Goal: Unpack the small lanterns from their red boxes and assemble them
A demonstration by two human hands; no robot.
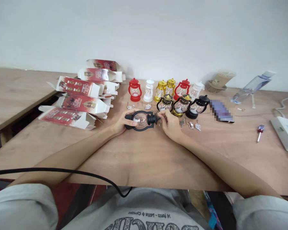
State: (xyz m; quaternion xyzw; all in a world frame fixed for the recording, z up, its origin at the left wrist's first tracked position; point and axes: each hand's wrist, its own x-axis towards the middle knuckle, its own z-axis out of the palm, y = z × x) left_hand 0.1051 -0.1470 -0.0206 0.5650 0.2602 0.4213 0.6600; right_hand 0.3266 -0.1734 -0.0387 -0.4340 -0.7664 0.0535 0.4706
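A small black lantern (pixel 141 121) with a clear globe lies on its side above the table, its top pointing right. My left hand (pixel 122 123) is closed around its base, thumb against the globe. At the lantern's pointed top, the fingers of my right hand (pixel 169 124) are pinched together. Whatever they hold there is too small to make out. Behind my hands stand more lanterns: a red one (pixel 134 90), a white one (pixel 148 90), a gold one (pixel 160 91) and a black one (pixel 198 107). Small metal pieces (pixel 194 125) lie just right of my right hand.
Several opened red-and-white boxes (pixel 74 102) are piled at the left. On the right are a phone (pixel 221 111), a tilted water bottle (pixel 253 86), a drink cup (pixel 222 80), a screwdriver (pixel 260 132) and a white device (pixel 285 134). A black cable (pixel 86 173) crosses in front.
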